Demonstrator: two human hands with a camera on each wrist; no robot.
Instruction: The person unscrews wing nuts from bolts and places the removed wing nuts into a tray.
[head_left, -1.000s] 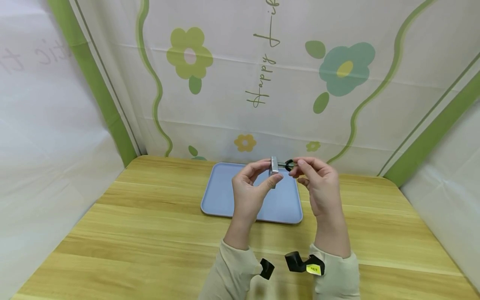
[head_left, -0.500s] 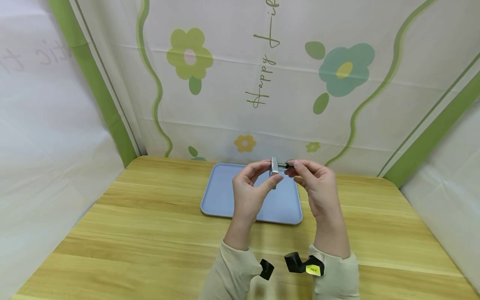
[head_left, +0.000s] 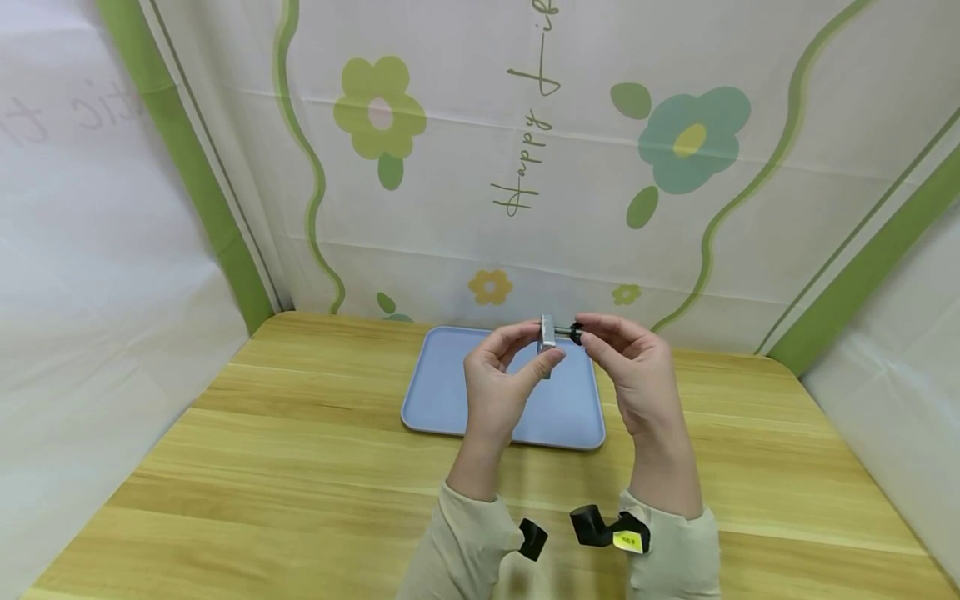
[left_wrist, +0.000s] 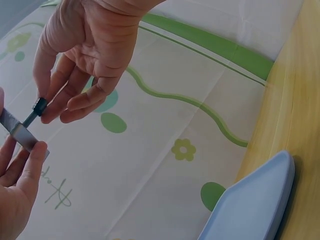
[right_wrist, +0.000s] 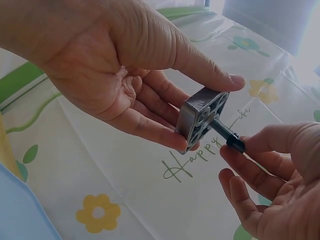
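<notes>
My left hand holds a small square metal block by its edges, thumb on one side and fingers on the other. Hollow cells show on the block's open face in the right wrist view. A threaded bolt sticks out from the middle of that face, towards my right hand. Near the bolt's free end sits a small black nut, pinched between my right thumb and fingertips. The nut is partly covered by those fingers in the left wrist view. Both hands are raised over the tray.
A light blue tray lies beneath the hands on the wooden table. Behind the table hangs a white cloth printed with flowers. Black camera mounts are strapped at both sleeves.
My right thumb and fingers have shifted on the nut, and its black wings, spread wide a second ago, have turned. My left hand and the block stay almost still.
</notes>
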